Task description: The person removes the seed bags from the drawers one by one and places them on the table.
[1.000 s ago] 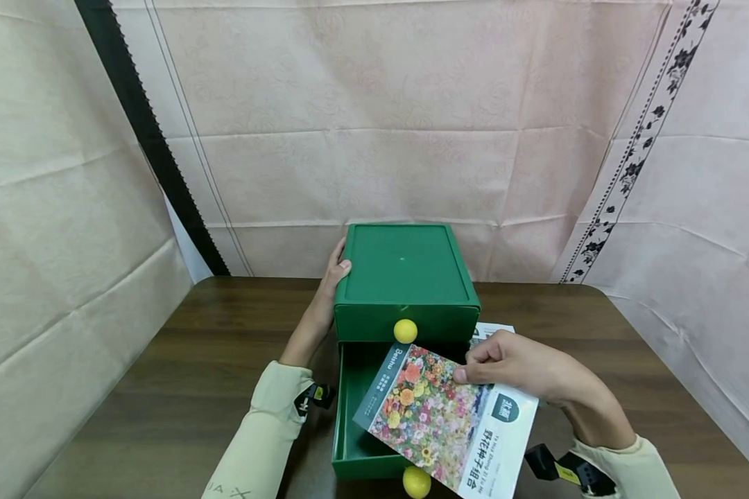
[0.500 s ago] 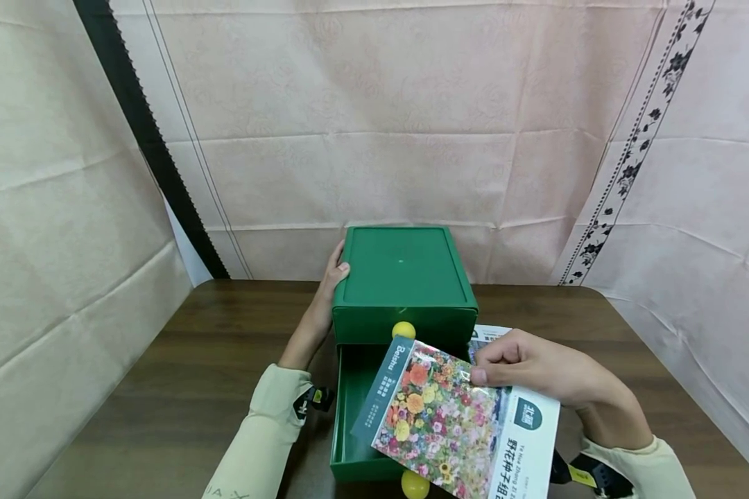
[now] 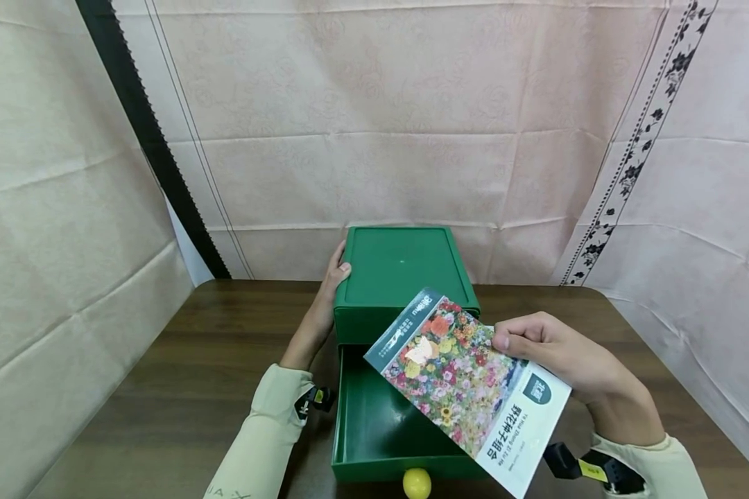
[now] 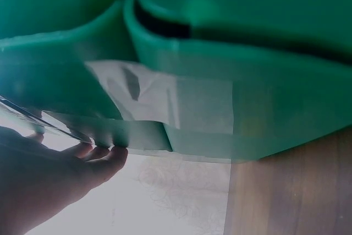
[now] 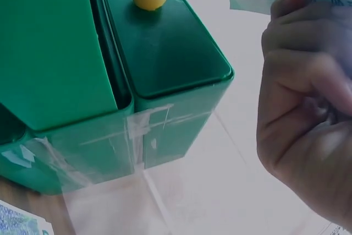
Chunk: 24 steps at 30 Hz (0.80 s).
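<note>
A green two-drawer box (image 3: pixel 402 263) stands on the table, its lower drawer (image 3: pixel 381 423) pulled out toward me. My left hand (image 3: pixel 332 281) rests along the box's left side; the left wrist view shows the fingers (image 4: pixel 113 160) touching the wall. Between thumb and curled fingers, my right hand (image 3: pixel 555 350) pinches a flower-printed seed packet (image 3: pixel 449 374) near its upper right edge. Tilted, the packet hangs over the drawer's right part and covers some of the upper drawer front. A yellow ball knob (image 3: pixel 417 483) sits on the lower drawer's front.
Another printed packet (image 5: pixel 19 221) lies on the wooden table (image 3: pixel 225 388) beside the box, partly seen in the right wrist view. Clear tape (image 5: pixel 148 125) runs over the box's side. Light cloth (image 3: pixel 374 118) hangs behind and at both sides of the table.
My right hand has moved right and slightly up with the seed packet, which now lifts across the upper drawer front and hides its knob. More of the drawer's inside shows. My left hand stays put.
</note>
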Motion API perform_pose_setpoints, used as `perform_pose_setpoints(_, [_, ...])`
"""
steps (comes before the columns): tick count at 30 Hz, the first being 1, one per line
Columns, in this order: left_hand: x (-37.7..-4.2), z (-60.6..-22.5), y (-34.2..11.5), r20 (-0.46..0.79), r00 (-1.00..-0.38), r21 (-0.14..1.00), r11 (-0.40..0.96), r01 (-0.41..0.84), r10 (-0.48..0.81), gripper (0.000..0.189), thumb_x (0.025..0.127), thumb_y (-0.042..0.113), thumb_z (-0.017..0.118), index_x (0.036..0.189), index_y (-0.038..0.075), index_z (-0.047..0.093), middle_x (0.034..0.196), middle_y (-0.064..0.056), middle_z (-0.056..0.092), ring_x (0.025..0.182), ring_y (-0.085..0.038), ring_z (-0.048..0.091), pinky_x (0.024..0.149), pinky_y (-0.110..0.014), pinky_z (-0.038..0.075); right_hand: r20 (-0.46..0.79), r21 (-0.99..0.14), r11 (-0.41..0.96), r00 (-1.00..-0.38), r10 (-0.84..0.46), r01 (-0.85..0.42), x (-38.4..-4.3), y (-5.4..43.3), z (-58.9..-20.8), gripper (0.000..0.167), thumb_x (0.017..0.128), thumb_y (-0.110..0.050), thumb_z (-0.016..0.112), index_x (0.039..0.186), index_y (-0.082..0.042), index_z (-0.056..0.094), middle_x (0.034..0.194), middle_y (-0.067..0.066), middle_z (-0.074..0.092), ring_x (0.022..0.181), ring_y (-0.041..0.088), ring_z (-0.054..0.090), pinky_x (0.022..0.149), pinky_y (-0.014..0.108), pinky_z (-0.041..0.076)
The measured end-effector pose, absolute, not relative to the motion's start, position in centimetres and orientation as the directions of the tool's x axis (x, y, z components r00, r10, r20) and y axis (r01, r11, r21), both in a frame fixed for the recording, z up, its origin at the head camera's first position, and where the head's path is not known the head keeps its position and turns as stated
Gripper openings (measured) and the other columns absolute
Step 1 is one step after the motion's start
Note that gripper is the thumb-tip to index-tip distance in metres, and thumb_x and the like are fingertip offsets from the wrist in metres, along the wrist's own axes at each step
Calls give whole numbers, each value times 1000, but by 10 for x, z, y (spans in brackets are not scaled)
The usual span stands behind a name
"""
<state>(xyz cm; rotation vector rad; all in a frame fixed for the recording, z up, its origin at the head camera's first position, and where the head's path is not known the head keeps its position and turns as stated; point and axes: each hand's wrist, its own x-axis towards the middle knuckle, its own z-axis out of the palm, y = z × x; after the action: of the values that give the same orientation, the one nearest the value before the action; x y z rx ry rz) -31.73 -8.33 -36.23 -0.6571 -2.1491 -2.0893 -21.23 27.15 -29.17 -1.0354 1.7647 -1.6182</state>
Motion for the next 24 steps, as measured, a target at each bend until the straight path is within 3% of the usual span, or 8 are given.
perform_pose_setpoints(5, [-318, -362, -83, 344, -905, 936, -15, 352, 248, 79, 101, 52, 33, 171, 30, 3, 175, -7, 6, 157, -37, 13, 120, -74, 13, 153, -981, -47, -591, -792, -190, -216, 277, -294, 39, 114, -2, 29, 103, -3, 67, 93, 14, 78, 79, 32, 79, 63, 45, 61])
perform_pose_setpoints(12, [-318, -362, -84, 345, -904, 936, -20, 352, 252, 79, 102, 52, 33, 171, 28, 3, 175, -6, 6, 158, -37, 12, 120, -74, 12, 209, -975, -106, -633, -745, -196, -222, 290, -296, 47, 115, -6, 24, 119, -4, 71, 100, 15, 79, 82, 29, 79, 64, 42, 61])
perform_pose_setpoints(19, [-316, -362, -83, 327, -912, 943, -18, 333, 246, 78, 102, 53, 34, 171, 32, 4, 175, -6, 6, 158, -36, 13, 120, -73, 14, 205, -978, -146, -799, -565, -148, -225, 300, -302, 45, 117, -16, 31, 122, -12, 75, 99, 12, 80, 82, 22, 79, 65, 36, 62])
perform_pose_setpoints(24, [-316, -362, -83, 316, -919, 946, -6, 324, 237, 79, 101, 54, 34, 171, 30, 4, 175, -5, 7, 158, -37, 14, 119, -74, 15, 165, -981, -170, -873, -459, -96, -231, 305, -309, 41, 116, -21, 36, 122, -14, 76, 98, 11, 80, 82, 19, 79, 67, 31, 63])
